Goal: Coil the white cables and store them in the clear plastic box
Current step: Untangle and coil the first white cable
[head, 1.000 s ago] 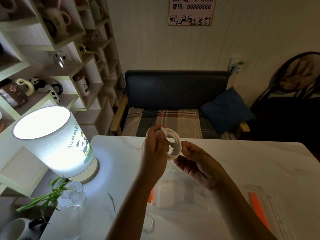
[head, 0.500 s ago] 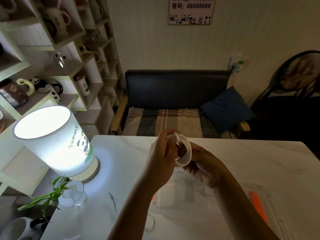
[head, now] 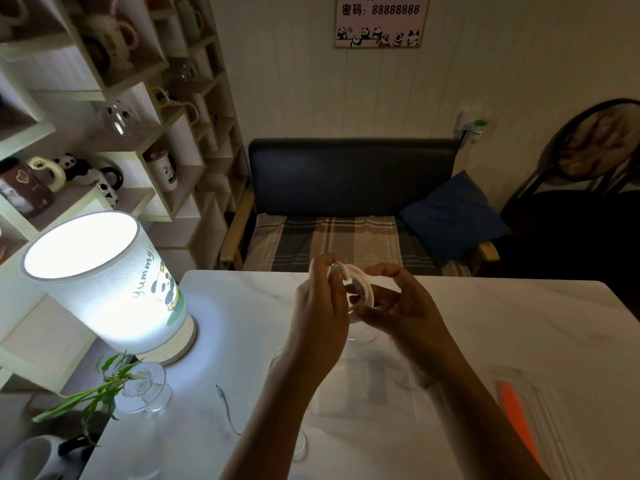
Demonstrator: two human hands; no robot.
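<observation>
A white cable wound into a small coil (head: pixel 362 284) is held up above the white marble table (head: pixel 502 327). My left hand (head: pixel 320 306) pinches the coil's left side with curled fingers. My right hand (head: pixel 403 306) holds the coil from the right, thumb and fingers curled round it. Below my hands, the clear plastic box (head: pixel 367 393) stands open on the table, partly hidden by my forearms. Another white cable (head: pixel 228 410) lies loose on the table at the left, its plug end pointing away from me.
A lit cylinder lamp (head: pixel 104 285) stands at the table's left edge, with a glass vase of green stems (head: pixel 142 389) beside it. A clear lid with an orange strip (head: pixel 526 420) lies at the right. A sofa (head: pixel 349 209) sits beyond the far edge.
Both hands have shifted slightly right with the coil. My right hand has come up from below the coil and now closes round its right side.
</observation>
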